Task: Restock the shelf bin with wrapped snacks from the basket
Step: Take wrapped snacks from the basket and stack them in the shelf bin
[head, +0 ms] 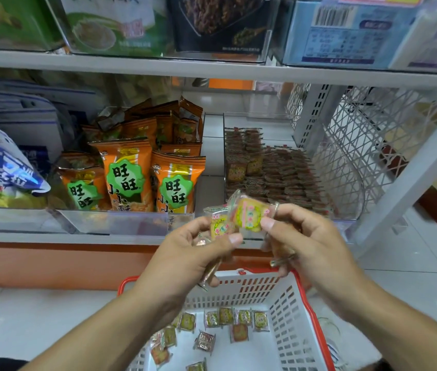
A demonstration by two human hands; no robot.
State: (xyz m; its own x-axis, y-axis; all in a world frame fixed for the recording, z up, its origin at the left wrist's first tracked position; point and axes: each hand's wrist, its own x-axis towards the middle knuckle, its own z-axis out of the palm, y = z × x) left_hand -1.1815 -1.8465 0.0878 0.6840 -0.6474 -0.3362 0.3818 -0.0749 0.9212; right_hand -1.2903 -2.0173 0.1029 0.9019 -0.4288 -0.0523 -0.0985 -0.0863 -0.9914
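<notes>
More wrapped snacks (pixel 213 329) lie loose in the basket (pixel 289 311) below. Both hands, left hand (pixel 198 253) and right hand (pixel 300 242), pinch yellow packets (pixel 248 214); square them together, then lay them flat in the clear shelf bin (pixel 279 167) beyond, matching its rows.

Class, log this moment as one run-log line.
left hand: holds wrapped snacks | right hand: pinches wrapped snack | basket: snacks remain | shelf bin: part-filled
</notes>
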